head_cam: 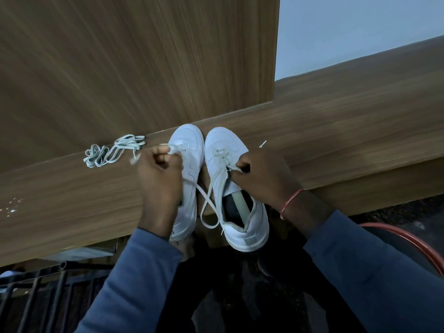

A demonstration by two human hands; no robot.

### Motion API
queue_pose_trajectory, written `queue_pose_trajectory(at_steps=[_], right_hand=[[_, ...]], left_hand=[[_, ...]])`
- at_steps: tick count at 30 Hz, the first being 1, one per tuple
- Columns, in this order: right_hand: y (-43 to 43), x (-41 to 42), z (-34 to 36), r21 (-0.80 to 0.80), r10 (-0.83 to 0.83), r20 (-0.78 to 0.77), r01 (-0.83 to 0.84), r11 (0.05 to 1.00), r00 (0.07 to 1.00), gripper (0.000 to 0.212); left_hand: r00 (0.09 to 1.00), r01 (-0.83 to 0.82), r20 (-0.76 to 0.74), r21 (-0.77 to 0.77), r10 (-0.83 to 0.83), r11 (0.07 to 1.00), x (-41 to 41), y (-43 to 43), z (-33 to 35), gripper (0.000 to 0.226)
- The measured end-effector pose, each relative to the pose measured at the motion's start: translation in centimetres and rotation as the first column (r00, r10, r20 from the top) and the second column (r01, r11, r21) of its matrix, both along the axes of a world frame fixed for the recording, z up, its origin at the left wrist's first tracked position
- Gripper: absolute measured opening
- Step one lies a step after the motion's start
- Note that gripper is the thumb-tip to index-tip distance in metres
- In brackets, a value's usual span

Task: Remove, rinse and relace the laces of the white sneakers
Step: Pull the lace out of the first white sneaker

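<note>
Sneakers (225, 143) lie toes away from me, heels at the table's (336, 145) near edge; my left hand (159, 181) and right hand (262, 179) each pinch the lace (209, 195); open wood right.

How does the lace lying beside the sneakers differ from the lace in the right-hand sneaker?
The loose lace lies bunched on the wooden ledge, in no shoe; the threaded lace crosses the front eyelets of the right sneaker. No hand touches the loose lace; the left hand and right hand each pinch the threaded lace. Both are flat and pale.
</note>
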State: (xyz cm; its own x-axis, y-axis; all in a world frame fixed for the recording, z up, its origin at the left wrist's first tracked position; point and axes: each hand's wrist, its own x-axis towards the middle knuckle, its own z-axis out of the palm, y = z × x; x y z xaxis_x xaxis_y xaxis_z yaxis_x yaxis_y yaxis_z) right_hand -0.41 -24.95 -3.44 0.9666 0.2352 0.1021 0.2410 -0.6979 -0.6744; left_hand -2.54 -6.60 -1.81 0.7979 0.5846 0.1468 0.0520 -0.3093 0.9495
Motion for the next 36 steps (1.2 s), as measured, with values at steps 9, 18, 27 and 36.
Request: queue_pose_trajectory(at_steps=[9,18,27,36], right_hand=[[-2.7,1.6,1.1,0.268,-0.099,-0.317,0.189,0.945,0.943,0.04],[-1.0,-0.3,1.6,0.147,-0.004,-0.196,0.033,0.989,0.981,0.022],[-0.1,-0.2,0.2,-0.107,0.037,-0.014,-0.039,0.994,0.999,0.012],[-2.2,-0.4,0.3,-0.002,0.006,-0.05,-0.006,1.0,0.999,0.004]], left_hand=[[0.947,0.302,-0.219,0.369,-0.233,0.879,-2.1,-2.9,0.5,0.022],[0.872,0.422,-0.452,0.504,-0.187,0.754,-2.1,-4.2,-1.1,0.037],[0.903,0.371,-0.4,0.542,-0.157,0.754,-1.5,-4.3,-2.1,0.015],[0.95,0.29,-0.263,0.544,-0.168,0.787,-2.6,-3.3,-2.5,0.006]])
